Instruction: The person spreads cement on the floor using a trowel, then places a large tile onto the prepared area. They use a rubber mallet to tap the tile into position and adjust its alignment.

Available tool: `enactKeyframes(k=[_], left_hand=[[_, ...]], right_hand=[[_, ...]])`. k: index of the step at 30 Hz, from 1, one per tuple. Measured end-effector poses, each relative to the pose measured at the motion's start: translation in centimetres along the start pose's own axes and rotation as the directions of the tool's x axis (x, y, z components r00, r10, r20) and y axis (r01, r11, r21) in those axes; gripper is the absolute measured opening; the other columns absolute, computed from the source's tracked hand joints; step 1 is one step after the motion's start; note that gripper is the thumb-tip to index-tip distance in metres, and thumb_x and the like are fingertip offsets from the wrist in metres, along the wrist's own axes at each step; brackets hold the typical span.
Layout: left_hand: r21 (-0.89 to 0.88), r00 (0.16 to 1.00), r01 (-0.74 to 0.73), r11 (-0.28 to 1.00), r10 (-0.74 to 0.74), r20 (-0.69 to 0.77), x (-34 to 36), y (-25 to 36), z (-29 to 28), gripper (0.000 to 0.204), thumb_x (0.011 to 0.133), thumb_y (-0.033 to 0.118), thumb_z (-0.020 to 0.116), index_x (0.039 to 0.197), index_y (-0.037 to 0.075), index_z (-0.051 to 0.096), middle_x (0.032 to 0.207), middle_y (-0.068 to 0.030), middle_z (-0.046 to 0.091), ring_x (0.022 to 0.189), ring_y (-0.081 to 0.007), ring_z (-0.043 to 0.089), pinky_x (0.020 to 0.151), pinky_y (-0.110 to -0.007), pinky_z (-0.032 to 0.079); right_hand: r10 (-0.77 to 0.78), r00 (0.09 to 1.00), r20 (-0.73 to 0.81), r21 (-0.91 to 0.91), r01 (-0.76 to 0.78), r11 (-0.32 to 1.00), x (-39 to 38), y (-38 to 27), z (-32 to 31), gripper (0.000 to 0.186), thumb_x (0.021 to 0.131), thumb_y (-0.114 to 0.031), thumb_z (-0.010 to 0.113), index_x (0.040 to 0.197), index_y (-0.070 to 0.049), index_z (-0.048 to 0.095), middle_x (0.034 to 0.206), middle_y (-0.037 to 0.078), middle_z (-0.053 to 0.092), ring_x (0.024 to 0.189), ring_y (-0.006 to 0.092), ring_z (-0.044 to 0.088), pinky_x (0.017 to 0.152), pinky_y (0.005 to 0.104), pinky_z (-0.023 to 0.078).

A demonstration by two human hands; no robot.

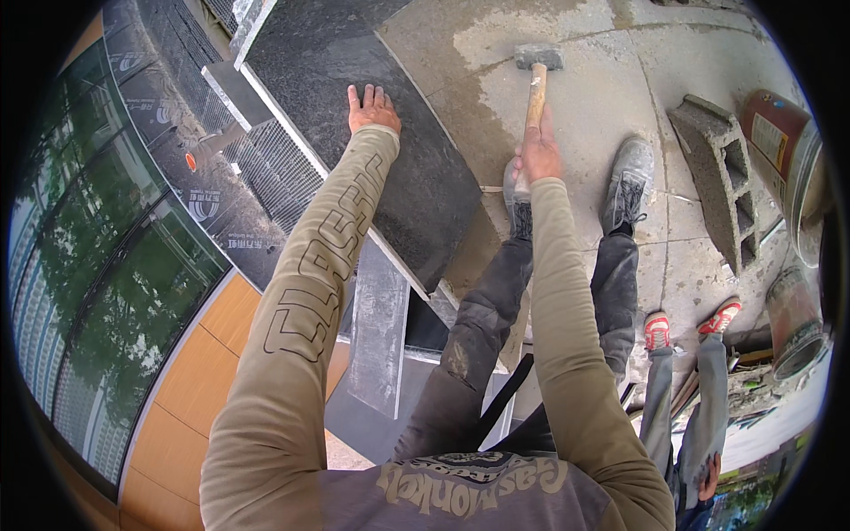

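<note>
My left hand (374, 110) lies flat on top of a large dark stone slab (425, 177), its fingers stretched toward the far side. The slab has a pale cut edge and a rough, dusty black face. In my right hand (539, 157) is a hammer, gripped by its wooden handle (537, 97). The hammer's blocky grey head (539, 57) points away from me, over the paved floor and apart from the slab.
A hollow concrete block (715, 177) and a dark red bucket (779, 142) stand at the right. Another person in red shoes (657, 331) stands at lower right. Left of the slab are metal mesh (276, 164), an orange-tipped pipe (192, 161) and a glass wall (97, 257). Smaller grey slabs (379, 327) lean nearby.
</note>
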State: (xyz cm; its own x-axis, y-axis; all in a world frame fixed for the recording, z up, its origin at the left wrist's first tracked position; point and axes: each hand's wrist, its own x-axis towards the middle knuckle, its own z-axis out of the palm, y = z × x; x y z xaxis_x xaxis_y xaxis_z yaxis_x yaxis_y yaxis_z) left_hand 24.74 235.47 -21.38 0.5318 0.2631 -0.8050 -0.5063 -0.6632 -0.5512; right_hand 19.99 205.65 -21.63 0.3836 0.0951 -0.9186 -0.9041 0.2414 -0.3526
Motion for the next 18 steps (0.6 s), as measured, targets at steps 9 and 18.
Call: enactKeyframes(k=[9,18], left_hand=[[0.028,0.996,-0.048,0.998,0.050,-0.069,0.6,0.1,-1.1,0.054,0.107,0.022,0.031,0.159,0.009,0.037,0.170,-0.0073,0.028,0.158,-0.0234,0.021,0.128,-0.053,0.011],[0.009,0.995,0.089,0.996,-0.089,-0.055,-7.1,-9.2,-5.6,0.055,0.107,0.026,0.035,0.160,0.010,0.035,0.169,-0.0054,0.029,0.158,-0.0257,0.020,0.125,-0.062,0.010]], right_hand=[[0.288,0.933,0.217,-0.464,-0.162,0.871,-6.3,7.8,5.9,0.064,0.109,-0.032,0.043,0.165,-0.036,0.011,0.075,0.012,0.059,0.052,0.0195,0.055,0.047,0.0396,0.053],[0.088,0.993,0.084,0.077,-0.095,0.993,-3.2,1.6,1.0,0.062,0.109,-0.031,0.042,0.165,-0.034,0.015,0.073,0.006,0.051,0.050,0.0147,0.049,0.043,0.0337,0.047]])
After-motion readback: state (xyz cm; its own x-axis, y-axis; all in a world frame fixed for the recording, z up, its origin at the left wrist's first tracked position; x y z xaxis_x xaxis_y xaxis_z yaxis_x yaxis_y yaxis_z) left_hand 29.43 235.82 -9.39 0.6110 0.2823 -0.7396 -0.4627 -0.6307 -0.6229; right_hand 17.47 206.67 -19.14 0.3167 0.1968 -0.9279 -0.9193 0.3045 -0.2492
